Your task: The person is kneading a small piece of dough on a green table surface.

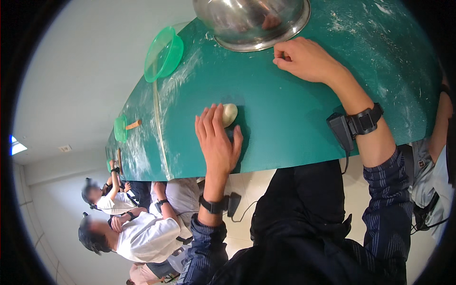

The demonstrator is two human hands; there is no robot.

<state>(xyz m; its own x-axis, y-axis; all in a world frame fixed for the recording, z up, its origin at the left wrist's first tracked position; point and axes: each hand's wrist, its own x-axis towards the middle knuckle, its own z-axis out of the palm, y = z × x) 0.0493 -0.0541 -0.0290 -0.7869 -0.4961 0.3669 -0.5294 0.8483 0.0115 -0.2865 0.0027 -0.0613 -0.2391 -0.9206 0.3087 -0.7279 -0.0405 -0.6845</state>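
A smooth, pale ball of dough point(230, 115) lies on the green tabletop point(270, 128), left of the middle. Against its left side rests my left hand point(216, 137), palm down, with the fingers stretched out and the thumb spread to the right below the ball. Part of the dough is hidden behind those fingers. My right hand point(304, 59) is farther off at the upper right, its fingers curled in loosely and nothing visible in them. It is nearest to the rim of a large shiny metal bowl point(256, 28), which sits upside down at the far side.
At the far left stands a green plastic basin point(165, 54); another green container point(120, 128) with a wooden handle point(134, 124) lies beyond. White flour streaks the table. People in white shirts point(147, 235) are along the left edge, another person point(439, 142) at the right.
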